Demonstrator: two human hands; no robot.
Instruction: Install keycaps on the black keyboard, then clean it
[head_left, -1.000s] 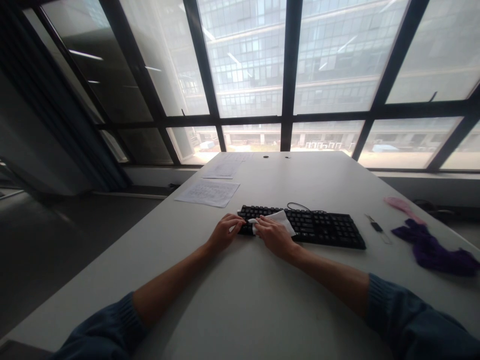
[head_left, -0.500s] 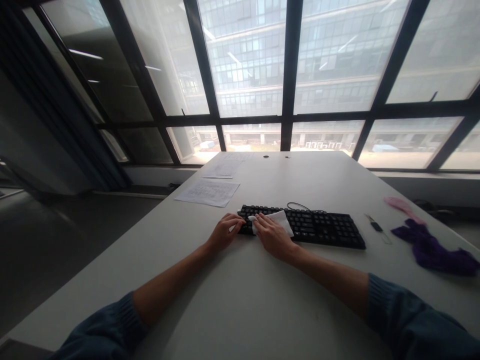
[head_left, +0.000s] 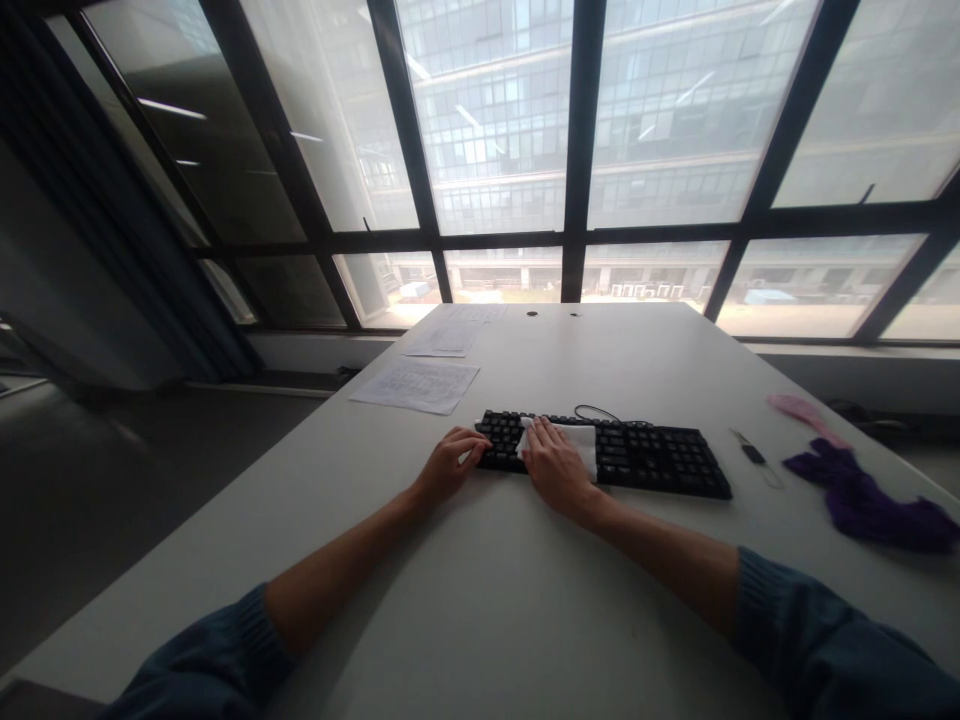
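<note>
Dark-framed windows rise beyond a white counter. On it lies a black keyboard; the right hand rests flat, fingers extended, upon a white cloth covering some keys. The left hand bends at the keyboard's left end; whether it grips cannot be told.

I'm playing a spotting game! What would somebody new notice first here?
Probably the big bright windows, filling the top of the view. Next, perhaps, the black keyboard on the white table, with the right hand on a white cloth over its keys and the left hand at its left end. The bunched purple cloth near the table's right edge may catch the eye too.
</note>
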